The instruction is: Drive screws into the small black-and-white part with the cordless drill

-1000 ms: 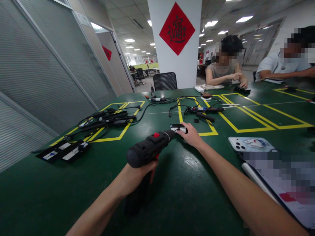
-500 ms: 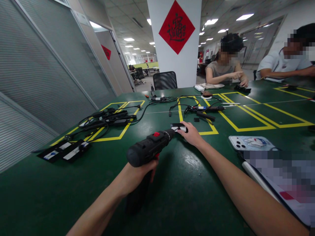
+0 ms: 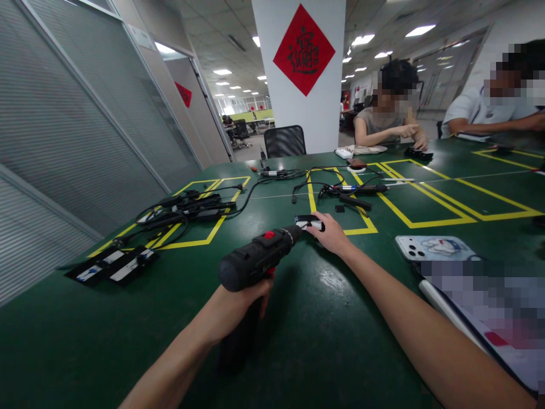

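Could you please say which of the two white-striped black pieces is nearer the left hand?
The picture's right piece, toward the left hand gripping the drill; the left piece lies beyond it.

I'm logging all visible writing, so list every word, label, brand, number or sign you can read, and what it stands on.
Red diamond on the pillar: "招財進寶", merged into one character.
Small red diamond at left: dark marks, too small to read.
Drill: pale collar marks, too small to read.
Flat item at right: pixelated, unreadable.
No other text is legible.
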The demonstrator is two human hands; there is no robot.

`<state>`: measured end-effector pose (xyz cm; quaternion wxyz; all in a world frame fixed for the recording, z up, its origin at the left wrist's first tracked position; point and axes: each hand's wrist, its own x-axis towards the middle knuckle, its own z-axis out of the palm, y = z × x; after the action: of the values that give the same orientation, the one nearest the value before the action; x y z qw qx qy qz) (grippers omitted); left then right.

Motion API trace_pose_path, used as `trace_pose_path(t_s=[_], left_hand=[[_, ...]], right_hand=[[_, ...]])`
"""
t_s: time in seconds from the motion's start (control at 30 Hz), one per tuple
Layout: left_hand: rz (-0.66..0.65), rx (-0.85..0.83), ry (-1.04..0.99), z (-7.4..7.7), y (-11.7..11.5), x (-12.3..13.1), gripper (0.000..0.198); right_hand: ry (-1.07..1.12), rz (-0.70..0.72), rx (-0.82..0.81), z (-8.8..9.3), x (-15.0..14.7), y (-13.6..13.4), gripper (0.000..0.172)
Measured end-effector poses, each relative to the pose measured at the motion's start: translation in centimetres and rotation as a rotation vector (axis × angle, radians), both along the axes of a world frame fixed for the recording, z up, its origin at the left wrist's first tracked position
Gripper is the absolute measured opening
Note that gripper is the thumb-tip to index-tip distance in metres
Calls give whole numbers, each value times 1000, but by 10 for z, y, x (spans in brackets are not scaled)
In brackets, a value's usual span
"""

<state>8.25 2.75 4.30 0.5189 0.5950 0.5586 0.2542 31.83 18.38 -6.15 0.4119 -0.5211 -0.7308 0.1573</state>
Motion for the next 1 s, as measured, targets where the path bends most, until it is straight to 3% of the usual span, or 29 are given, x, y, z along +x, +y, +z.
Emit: trace_pose_path(t_s=[1.0], left_hand=[[-9,41,-9,5,0,5,15]], right_hand=[[-3,-8,-2,1,-1,-1,46]])
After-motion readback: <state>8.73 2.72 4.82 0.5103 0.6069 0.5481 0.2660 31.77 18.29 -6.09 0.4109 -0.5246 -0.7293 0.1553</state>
